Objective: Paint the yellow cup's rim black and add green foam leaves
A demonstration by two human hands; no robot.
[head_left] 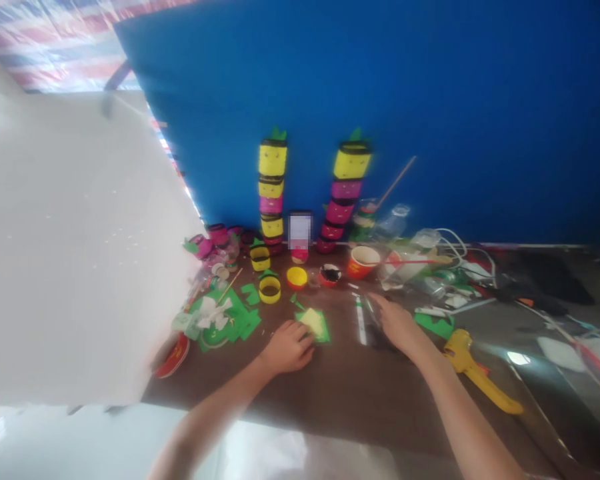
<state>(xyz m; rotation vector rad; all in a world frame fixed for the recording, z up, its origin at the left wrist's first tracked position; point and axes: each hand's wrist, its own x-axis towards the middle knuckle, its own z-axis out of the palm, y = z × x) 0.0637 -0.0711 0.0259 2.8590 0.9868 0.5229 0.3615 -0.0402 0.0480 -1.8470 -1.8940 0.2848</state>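
My left hand rests on the brown table with curled fingers pressed on the left edge of a small green paper piece. A pale yellow piece lies on top of that paper. To the right, my right hand reaches forward with its index finger stretched out. Under the fingertips is a blurred greyish thing I cannot make out. Just left of them lies a narrow white strip with a green end. The right hand's other fingers are partly hidden.
Two stacks of yellow and pink rings, a left stack and a right stack, stand before a blue panel. Green scraps and a red bowl lie left. A paper cup and yellow glue gun are right.
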